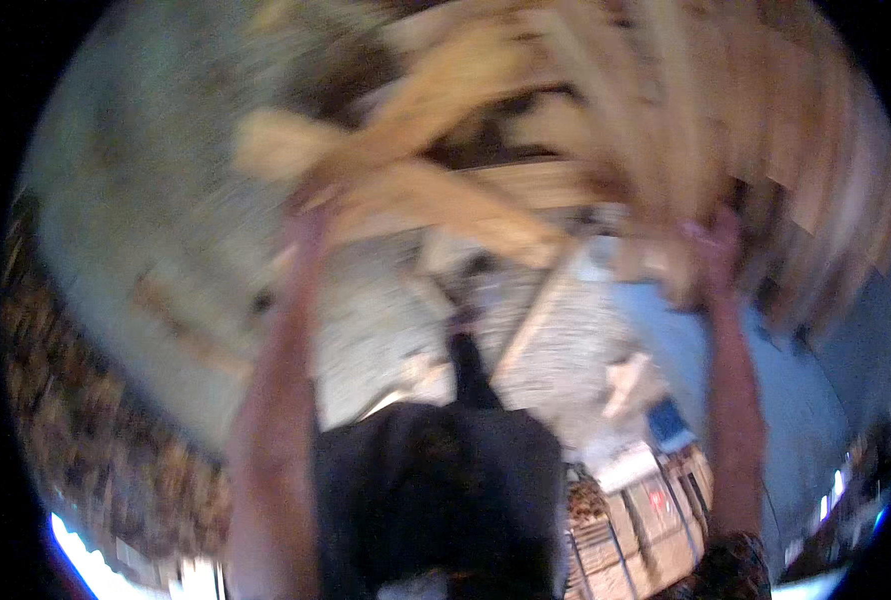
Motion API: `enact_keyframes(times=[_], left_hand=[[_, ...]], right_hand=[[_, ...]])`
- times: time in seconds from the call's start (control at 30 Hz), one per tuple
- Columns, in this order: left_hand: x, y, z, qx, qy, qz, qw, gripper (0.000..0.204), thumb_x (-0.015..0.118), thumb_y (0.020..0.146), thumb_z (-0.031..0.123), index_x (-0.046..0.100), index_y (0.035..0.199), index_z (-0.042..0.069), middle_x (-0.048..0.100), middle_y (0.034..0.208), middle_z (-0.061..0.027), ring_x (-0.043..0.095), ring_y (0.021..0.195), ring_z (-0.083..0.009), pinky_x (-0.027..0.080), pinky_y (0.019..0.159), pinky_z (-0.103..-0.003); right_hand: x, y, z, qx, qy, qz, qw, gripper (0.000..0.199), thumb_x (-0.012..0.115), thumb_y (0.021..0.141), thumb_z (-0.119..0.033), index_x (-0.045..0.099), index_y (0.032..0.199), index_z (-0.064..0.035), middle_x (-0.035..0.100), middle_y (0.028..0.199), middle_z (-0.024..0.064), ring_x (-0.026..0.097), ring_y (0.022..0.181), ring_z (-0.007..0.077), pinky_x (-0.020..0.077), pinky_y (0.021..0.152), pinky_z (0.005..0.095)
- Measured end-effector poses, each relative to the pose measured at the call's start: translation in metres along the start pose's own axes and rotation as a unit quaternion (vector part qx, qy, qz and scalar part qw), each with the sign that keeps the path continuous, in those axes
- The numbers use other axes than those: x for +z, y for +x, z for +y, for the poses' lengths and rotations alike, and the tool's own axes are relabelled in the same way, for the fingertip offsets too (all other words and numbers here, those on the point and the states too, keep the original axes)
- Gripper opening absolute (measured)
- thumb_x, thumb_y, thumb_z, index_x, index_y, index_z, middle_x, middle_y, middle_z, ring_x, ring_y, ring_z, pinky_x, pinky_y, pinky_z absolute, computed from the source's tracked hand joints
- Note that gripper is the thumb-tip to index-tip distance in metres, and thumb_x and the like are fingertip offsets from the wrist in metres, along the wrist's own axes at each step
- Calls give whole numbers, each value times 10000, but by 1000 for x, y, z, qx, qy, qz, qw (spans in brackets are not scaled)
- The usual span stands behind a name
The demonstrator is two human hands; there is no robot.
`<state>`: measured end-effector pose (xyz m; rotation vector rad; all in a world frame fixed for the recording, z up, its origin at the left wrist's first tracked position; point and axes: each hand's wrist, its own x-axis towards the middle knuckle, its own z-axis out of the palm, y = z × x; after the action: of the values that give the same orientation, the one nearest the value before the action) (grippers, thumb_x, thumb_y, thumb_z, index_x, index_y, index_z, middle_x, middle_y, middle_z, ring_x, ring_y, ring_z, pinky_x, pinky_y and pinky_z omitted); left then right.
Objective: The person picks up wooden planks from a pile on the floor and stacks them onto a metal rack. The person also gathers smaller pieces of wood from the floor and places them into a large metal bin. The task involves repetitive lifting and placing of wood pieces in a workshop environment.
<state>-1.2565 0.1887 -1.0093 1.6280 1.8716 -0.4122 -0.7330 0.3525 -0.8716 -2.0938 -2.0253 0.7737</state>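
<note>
Motion blurs the whole picture. My left hand (316, 205) reaches forward to the near end of a wooden plank (446, 95), which slants away to the upper right. Beneath it, a second plank (466, 215) crosses the other way. The left fingers are smeared, so their grip does not show. On the right, my right hand (714, 240) is at the near ends of several long wooden boards (686, 130), beside a pale board end (661, 265). Whether its fingers close round a board is hidden by blur.
Stacked boards (816, 200) fill the upper right. A narrow wood strip (536, 320) lies on the pale floor (376, 330), with a blue surface (796, 390) to the right. Strapped wood bundles (636, 530) lie at the lower right. Brown rubble-like material (116, 430) covers the lower left.
</note>
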Motion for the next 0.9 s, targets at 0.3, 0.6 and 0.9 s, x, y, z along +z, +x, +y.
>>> enact_keyframes(times=[0.3,0.6,0.9], left_hand=[[-82,29,95,-169,-353,157,907,720,594,618,535,413,1161,99,459,1106,-220,449,1006,-353,267,858,-524],[-42,32,40,-12,-573,25,819,480,442,809,426,417,1157,97,503,1097,-111,484,1002,-247,377,832,-366],[-39,19,-3,-51,-543,-51,837,632,491,746,503,419,1126,3,499,1064,-161,526,895,-209,415,750,-304]], right_hand=[[22,0,-74,229,178,-99,952,544,624,710,-254,410,1134,10,465,1102,110,454,973,211,355,857,318],[175,-75,-189,227,422,-171,861,257,619,689,-128,538,904,-12,552,861,35,512,819,144,420,751,291],[192,-66,-198,57,179,-153,970,536,687,559,-237,495,1011,-21,534,971,147,515,920,271,401,807,348]])
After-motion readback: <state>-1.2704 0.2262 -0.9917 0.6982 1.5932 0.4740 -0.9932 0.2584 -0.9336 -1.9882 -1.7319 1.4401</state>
